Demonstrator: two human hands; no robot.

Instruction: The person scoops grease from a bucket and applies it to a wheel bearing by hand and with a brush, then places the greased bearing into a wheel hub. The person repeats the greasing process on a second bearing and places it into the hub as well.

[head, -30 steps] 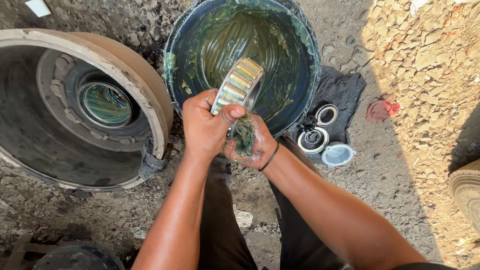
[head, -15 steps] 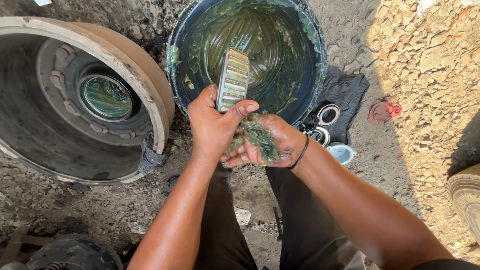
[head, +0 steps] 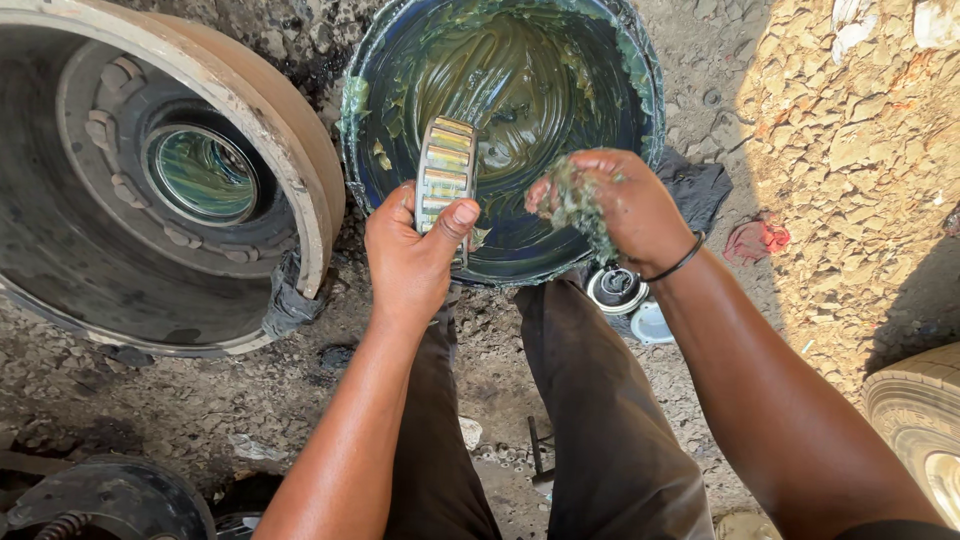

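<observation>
My legs in dark trousers (head: 590,420) run down the middle, over gritty, oily ground (head: 180,400). My left hand (head: 415,255) has its grip closed on a roller bearing (head: 446,172), held upright on edge, thumb pressed on its near side, fingers wrapped behind; its rollers look coated in green grease. The bearing sits over the near rim of the grease bucket (head: 650,90). My right hand (head: 620,205), well apart from the left, is cupped loosely around a lump of green grease (head: 577,200), fingers smeared, a black band on the wrist. Just below that hand lie small round seals (head: 615,288) on a dark cloth (head: 705,190). Left of the bucket, a large brake drum (head: 300,170) lies open side up, its hub bore greased. A tyre (head: 915,420) shows at the right edge, before the pale rubble (head: 860,150) beyond.
</observation>
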